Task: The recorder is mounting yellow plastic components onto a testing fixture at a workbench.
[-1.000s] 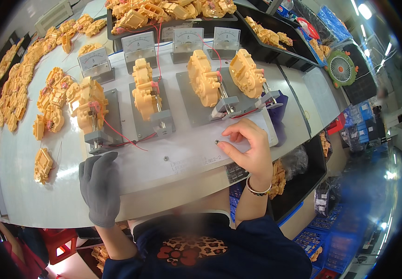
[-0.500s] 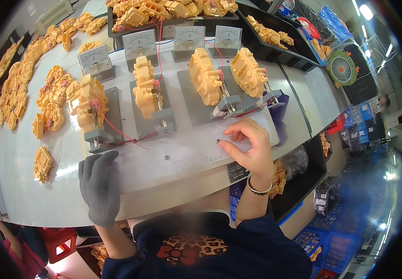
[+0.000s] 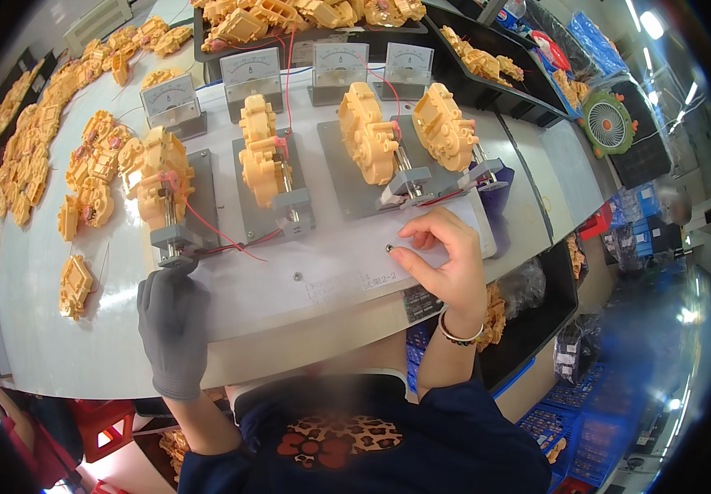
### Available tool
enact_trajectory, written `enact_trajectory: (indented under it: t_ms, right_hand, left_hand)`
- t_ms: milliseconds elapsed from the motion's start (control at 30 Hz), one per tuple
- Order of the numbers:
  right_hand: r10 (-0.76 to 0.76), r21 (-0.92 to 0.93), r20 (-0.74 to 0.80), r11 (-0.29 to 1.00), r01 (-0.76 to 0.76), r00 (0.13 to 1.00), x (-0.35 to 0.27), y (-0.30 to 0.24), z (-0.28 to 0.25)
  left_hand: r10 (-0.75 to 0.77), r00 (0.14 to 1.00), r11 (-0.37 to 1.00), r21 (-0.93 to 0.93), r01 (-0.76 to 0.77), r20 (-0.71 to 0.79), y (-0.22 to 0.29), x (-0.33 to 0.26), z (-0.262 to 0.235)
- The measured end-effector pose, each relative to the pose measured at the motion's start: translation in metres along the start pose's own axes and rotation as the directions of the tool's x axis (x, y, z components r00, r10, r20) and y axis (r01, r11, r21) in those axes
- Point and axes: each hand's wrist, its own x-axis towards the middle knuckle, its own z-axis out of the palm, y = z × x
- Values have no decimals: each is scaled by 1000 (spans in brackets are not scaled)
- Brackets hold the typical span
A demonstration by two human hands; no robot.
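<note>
Although the fisheye bends everything near the rim, I can read the centre of the head view well enough; the stacked yellow parts at the far left edge blur into one mass, and the writing on the grey test board is too small to make out. My own torso hides the near edge of the bench.

I see the left hand in a dark grey glove, lying palm down on the board's left end, fingers stretched forward and relaxed — gripping nothing. Its fingertips reach just under the leftmost clamp fixture, which carries a yellow plastic gearbox housing with red wires trailing off to the right.

The right hand is bare, with a bead bracelet at the wrist. Its fingers are curled loosely and its thumb points left, the tip resting just beside a small metal button on the board — I cannot tell whether it presses it. Both forearms rise from the lower edge.

Four analogue meters stand behind the fixtures.
</note>
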Motion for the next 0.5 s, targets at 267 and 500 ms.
enact_trajectory:
  t_ms: [267,500]
  right_hand:
    - [50,1,-47,999,-50,998,-1,2,7]
    - [-61,-79,-443,996,28,895,-22,25,-19]
  left_hand:
    - [308,947,951,61,-304,-85,59,-6,26]
    - [259,960,966,0,-260,103,56,17,54]
